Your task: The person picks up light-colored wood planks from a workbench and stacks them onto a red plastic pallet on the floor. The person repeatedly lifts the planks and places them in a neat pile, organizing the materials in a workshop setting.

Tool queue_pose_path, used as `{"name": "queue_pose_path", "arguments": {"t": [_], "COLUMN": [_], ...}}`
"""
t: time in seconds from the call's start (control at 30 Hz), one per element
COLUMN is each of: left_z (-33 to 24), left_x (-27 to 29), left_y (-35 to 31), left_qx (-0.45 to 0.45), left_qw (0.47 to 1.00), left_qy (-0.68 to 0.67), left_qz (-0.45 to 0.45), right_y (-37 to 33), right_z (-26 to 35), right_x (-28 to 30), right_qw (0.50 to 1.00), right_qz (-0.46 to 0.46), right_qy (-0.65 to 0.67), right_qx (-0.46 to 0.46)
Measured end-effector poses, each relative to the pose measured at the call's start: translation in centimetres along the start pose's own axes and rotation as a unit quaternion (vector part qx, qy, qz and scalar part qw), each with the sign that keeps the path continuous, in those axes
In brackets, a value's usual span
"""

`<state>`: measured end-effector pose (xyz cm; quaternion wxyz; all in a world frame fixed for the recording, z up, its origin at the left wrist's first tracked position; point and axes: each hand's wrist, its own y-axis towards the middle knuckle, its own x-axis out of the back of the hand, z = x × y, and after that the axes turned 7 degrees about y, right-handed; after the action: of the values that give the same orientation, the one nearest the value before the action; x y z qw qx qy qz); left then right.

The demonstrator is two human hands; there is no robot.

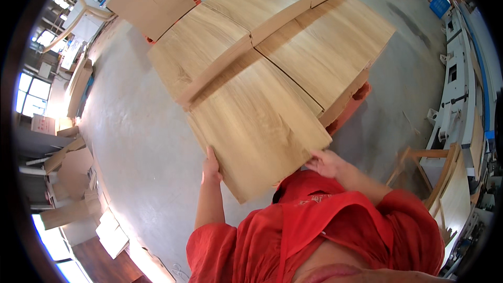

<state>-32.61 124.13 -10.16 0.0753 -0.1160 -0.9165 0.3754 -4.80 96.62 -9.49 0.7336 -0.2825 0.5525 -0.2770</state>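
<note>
A light wood-grain panel [257, 131] lies in front of me, turned at an angle, its near end close to my body. My left hand [211, 167] grips its left edge, thumb up along the side and the other fingers hidden behind the edge. At the near right corner my right hand [324, 164] is closed on the edge, with part of its fingers out of sight. Beyond, the panel's far end meets a taller stack of like panels [209, 47]. To its right lies another stack of wood-grain panels [330, 47], a narrow gap apart.
Orange-red pallet parts [352, 109] show under the stacks. A tall block of boards [149, 0] stands at the far left. Along the right runs a long grey machine [453, 78], with a wooden frame [437, 178] near it. Offcuts [73, 173] lean at the left.
</note>
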Motion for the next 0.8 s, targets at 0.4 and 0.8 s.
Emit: {"name": "queue_pose_path", "arguments": {"t": [0.4,0.8], "left_z": [-4.9,-2.1], "left_x": [-4.9,-12.8], "left_y": [4.5,0.1], "left_qx": [-0.023,-0.561], "left_qw": [0.996,0.649], "left_qy": [0.006,0.474], "left_qz": [0.087,-0.2], "right_y": [2.9,-17.6], "right_z": [5.0,8.5], "right_x": [-8.2,18.3], "right_qw": [0.992,0.611], "right_qz": [-0.056,-0.435], "right_qy": [-0.104,-0.467], "right_qx": [-0.054,0.468]}}
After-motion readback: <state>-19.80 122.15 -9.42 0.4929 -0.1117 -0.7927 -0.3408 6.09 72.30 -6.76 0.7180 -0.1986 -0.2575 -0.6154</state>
